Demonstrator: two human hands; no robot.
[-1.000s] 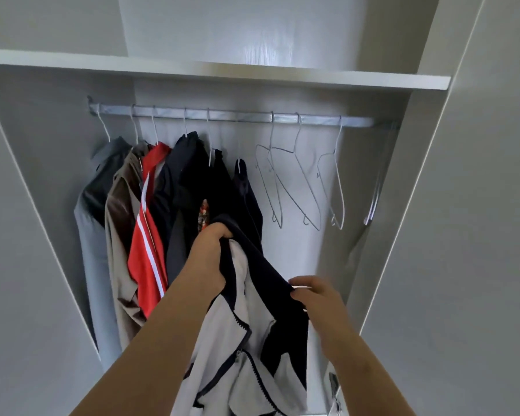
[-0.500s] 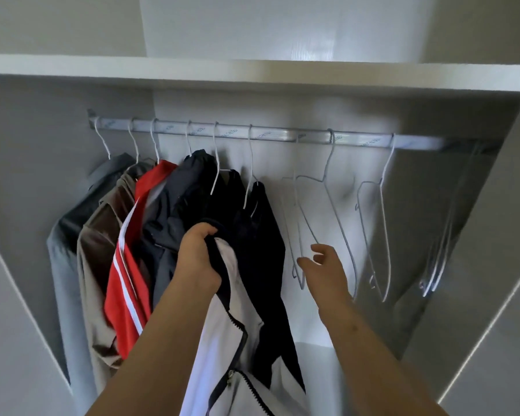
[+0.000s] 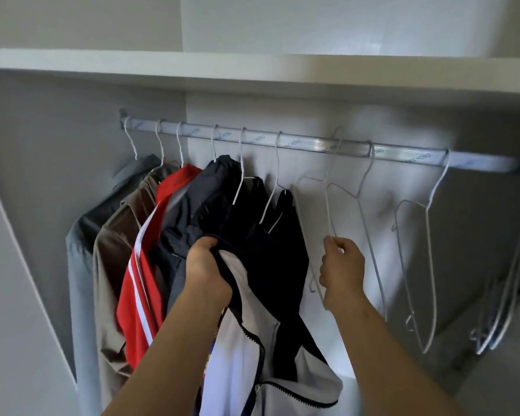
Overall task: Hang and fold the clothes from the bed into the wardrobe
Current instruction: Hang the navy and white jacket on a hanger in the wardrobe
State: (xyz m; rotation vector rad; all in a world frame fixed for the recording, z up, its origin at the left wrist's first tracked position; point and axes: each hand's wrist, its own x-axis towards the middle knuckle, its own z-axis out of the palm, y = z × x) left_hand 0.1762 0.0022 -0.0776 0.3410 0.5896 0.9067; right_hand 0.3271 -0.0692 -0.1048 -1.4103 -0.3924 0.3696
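Observation:
My left hand grips the dark collar of a white and navy zip jacket, which hangs down in front of the open wardrobe. My right hand pinches the wire of an empty white hanger that hangs from the metal rail, just right of the hung clothes. Several garments hang on the rail's left half: grey, brown, a red one with white stripes and dark ones.
Two more empty white hangers hang on the rail to the right, and a bunch of hangers at the far right end. A white shelf runs above the rail. White wardrobe walls close in both sides.
I have stepped closer to the wardrobe. My right hand left the jacket, rose to the right and took hold of an empty hanger. My left hand keeps the jacket's collar.

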